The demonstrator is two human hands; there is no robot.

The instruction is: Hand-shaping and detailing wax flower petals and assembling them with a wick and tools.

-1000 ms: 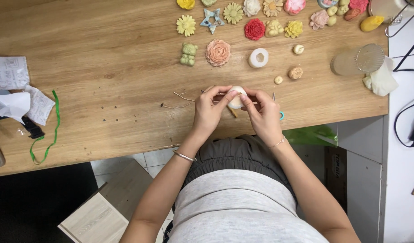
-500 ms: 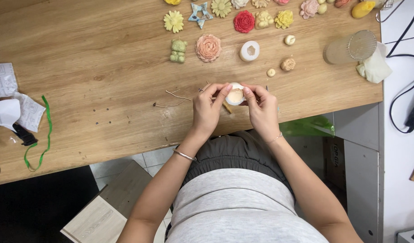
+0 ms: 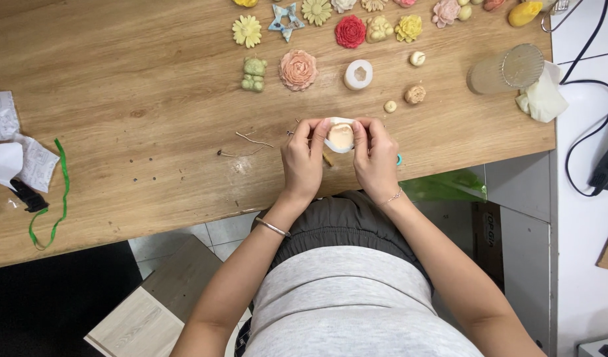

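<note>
I have the small white mould (image 3: 340,135) with its peach casting pinched between my left grip (image 3: 304,158) and right grip (image 3: 375,158), above the surface (image 3: 152,132) edge. Squeezing unevenly could crack the casting or drop it floorward.

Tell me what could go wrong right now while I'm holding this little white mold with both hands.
The left hand and right hand pinch the white mold just above the table edge; if it slips, it may drop to the lap or floor. Hard squeezing might deform the peach-coloured piece inside it. The thin sticks beside the left hand could be swept off.
</note>
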